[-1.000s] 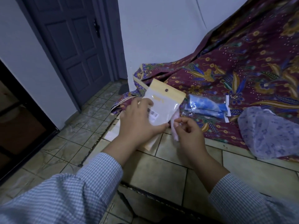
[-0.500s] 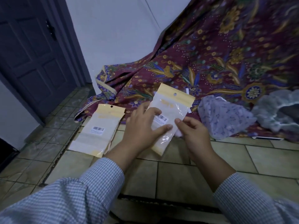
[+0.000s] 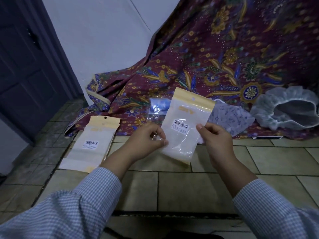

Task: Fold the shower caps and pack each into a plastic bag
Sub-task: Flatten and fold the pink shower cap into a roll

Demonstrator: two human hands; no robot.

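Your left hand (image 3: 146,140) and right hand (image 3: 215,140) both pinch the plastic bag (image 3: 185,125) by its side edges, fingers curled, holding it above the tiled floor (image 3: 143,187). At 9 o'clock from it, a stack of empty bags (image 3: 93,144) lies flat. At 3 o'clock, a crumpled printed shower cap (image 3: 231,116), then an open white shower cap (image 3: 286,111), on the batik cloth (image 3: 224,57). At 11 o'clock, a packed blue cap (image 3: 159,106).

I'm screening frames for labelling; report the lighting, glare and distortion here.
Head view: dim, bluish light; glare streaks on the clear yellow-topped plastic bag pinched by the left hand and right hand; wide-angle bending of the beige floor tiles; barcode text unreadable.
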